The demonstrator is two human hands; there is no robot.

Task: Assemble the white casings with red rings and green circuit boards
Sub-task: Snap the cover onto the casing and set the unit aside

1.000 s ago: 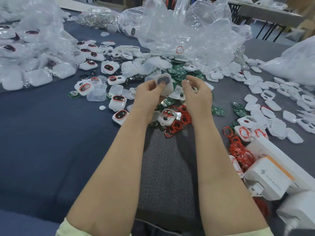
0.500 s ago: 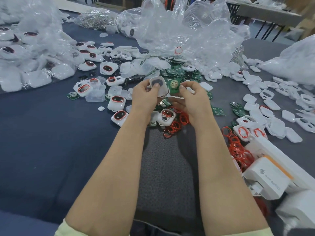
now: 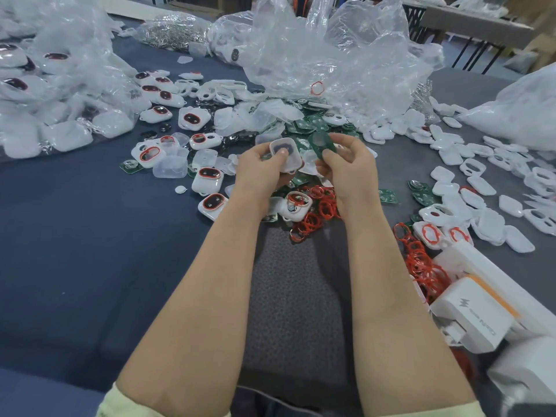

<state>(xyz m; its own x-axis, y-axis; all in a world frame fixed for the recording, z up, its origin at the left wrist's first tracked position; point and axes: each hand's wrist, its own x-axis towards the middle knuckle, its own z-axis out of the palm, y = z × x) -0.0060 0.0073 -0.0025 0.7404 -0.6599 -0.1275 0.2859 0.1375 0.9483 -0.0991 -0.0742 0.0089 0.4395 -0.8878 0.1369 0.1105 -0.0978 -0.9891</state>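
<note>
My left hand (image 3: 258,170) holds a white casing (image 3: 285,155) above the table, thumb pressed into its dark opening. Just to its right, my right hand (image 3: 349,167) pinches a green circuit board (image 3: 322,144) close beside the casing, a little apart from it. Below my hands lie a pile of loose red rings (image 3: 316,209) and a white casing with a red ring (image 3: 296,206). More green boards (image 3: 313,124) lie scattered behind my hands.
Casings with red rings fitted (image 3: 207,179) lie to the left. Bare white casing halves (image 3: 469,176) spread to the right. Crumpled clear plastic bags (image 3: 331,61) fill the back. A string of red rings (image 3: 421,263) and white boxes (image 3: 472,320) sit at the near right.
My right hand picked a green circuit board out of the pile and lifted it beside the casing. Both hands have risen slightly and drawn together.
</note>
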